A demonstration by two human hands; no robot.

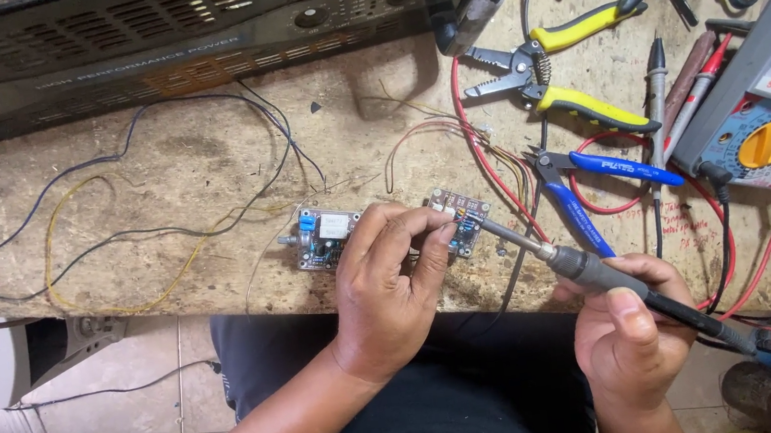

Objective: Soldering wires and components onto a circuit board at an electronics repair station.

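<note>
The work in hand looks like soldering on a small circuit board that lies at the front edge of the wooden bench. The left hand pinches the board's near corner, thumb and forefinger closed on it to keep it steady. The right hand is wrapped around the handle of a soldering iron, whose tip meets the board's right side. A second board with a blue part lies just to the left, thin wires trailing from both. Strippers, blue cutters and a multimeter sit to the right. The next move, I judge, calls for a still tip on one joint and a firm pinch so the board does not slide.
</note>
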